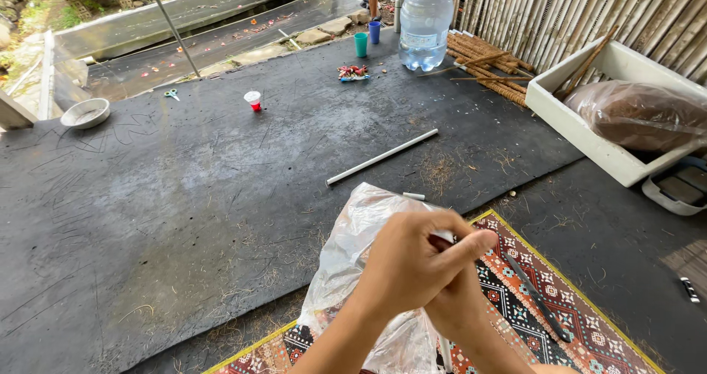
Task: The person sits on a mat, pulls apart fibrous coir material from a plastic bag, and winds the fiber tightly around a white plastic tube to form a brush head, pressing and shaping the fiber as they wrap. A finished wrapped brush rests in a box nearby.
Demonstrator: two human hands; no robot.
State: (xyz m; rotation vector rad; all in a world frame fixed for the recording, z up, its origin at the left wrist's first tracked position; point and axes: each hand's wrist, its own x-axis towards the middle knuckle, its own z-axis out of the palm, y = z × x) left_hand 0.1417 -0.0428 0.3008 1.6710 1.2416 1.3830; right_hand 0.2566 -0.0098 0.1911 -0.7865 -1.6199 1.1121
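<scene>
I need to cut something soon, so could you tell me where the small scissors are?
In the head view, the scissors lie far left on the dark mat, between the metal bowl and the red cup.

At your six o'clock you had a crumpled clear plastic bag [368, 271]. At one o'clock stood a large clear water bottle [426, 22] with a pale label [418, 40]; at three o'clock, a brownish filled bag [639, 114] lay in a white tub [582, 134].

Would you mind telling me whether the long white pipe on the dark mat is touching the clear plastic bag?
Apart. The head view shows the white pipe lying on the mat, with a strip of bare mat between its lower end and the bag.
</scene>
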